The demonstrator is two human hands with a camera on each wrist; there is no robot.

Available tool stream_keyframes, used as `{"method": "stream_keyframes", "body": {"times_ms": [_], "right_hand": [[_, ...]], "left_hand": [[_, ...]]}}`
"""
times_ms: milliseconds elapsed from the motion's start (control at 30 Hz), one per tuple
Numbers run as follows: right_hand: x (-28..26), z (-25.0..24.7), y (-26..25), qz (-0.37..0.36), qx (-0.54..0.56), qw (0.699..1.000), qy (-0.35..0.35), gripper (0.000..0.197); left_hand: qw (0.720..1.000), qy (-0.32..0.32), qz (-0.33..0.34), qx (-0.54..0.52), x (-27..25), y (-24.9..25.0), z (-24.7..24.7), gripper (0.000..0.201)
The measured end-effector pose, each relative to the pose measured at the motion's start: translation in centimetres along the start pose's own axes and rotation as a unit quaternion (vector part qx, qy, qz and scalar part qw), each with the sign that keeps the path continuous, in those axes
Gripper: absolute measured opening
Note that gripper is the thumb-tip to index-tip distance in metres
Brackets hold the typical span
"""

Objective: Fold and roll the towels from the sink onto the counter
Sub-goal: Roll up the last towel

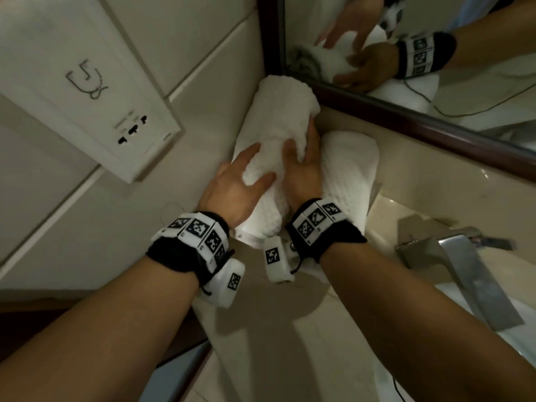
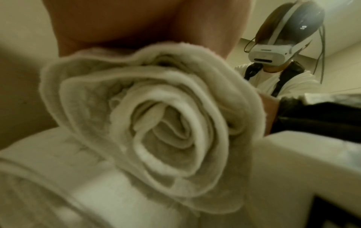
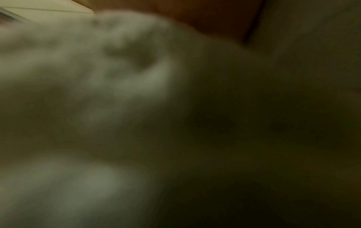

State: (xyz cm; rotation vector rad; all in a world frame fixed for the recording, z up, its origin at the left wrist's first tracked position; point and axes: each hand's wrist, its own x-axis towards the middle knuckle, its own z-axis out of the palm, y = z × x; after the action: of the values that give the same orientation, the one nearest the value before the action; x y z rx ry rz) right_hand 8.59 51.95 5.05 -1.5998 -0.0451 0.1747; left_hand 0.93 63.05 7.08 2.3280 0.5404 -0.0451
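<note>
A rolled white towel (image 1: 278,117) lies at the counter's far corner, against the wall and under the mirror. My left hand (image 1: 249,166) grips its near left side, with the thumb on top. My right hand (image 1: 301,149) holds the right side, fingers curled down between this roll and a second rolled towel (image 1: 351,172) beside it. In the left wrist view the spiral end of the held roll (image 2: 156,123) fills the frame, resting on another white towel (image 2: 48,169). The right wrist view is blurred and shows only towel cloth (image 3: 97,61) close up.
The beige counter (image 1: 429,175) runs along a dark-framed mirror (image 1: 406,117). A chrome faucet (image 1: 464,271) stands at the right, with the sink basin (image 1: 519,338) below it. A white socket panel (image 1: 95,91) hangs on the tiled wall at the left.
</note>
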Motion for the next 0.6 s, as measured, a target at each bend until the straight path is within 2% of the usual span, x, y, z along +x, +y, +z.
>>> {"method": "stream_keyframes", "body": {"times_ms": [133,267,433,600], "right_hand": [[-0.2,0.4,-0.4,-0.044,-0.018,0.999,0.026,0.064],[0.0,1.7,-0.2,-0.065,-0.002,0.997,0.039,0.057],[0.0,3.7,-0.3,-0.067,-0.015,0.995,0.078,0.053],[0.3,4.2,-0.3,-0.063,0.004,0.995,0.075,0.054]], "left_hand": [[0.998,0.049,0.012,0.022,-1.0,0.6,-0.2,0.066],[0.990,0.109,0.072,0.049,-2.6,0.7,-0.1,0.065],[0.987,0.115,0.105,0.050,-2.6,-0.5,-0.4,0.059],[0.983,0.130,0.119,0.041,-2.6,-0.5,-0.4,0.059]]}}
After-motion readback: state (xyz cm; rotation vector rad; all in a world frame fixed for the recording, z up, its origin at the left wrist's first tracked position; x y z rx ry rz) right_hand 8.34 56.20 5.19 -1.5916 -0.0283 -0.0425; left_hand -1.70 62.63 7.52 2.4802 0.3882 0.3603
